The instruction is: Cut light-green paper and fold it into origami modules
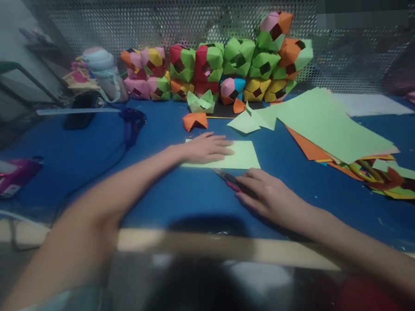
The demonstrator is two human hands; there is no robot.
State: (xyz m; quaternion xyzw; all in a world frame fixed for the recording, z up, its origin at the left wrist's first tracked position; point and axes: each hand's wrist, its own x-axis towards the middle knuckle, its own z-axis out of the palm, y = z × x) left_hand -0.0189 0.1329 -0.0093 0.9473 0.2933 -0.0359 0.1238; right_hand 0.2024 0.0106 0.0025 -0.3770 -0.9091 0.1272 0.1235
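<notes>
A rectangular sheet of pale green paper (245,154) lies on the blue tabletop. Across it my left hand (207,148) rests flat, palm down, fingers stretched to the right. My right hand (270,194) is closed around a utility knife (231,180) with a dark and red handle. The knife's blade points left, close by the near edge of the paper; I cannot tell whether it touches. Just beyond the sheet sit an orange folded paper piece (195,122), a pale green folded paper piece (202,103) and some folded pale green paper (245,122).
Stacked colourful paper modules (239,56) line the back against a perforated metal panel (193,19). Loose green sheets (331,123) overlie orange ones at right, near scissors with yellow handles (364,173). A blue glue gun (132,124), phone (81,110) and bottle (104,72) are at left.
</notes>
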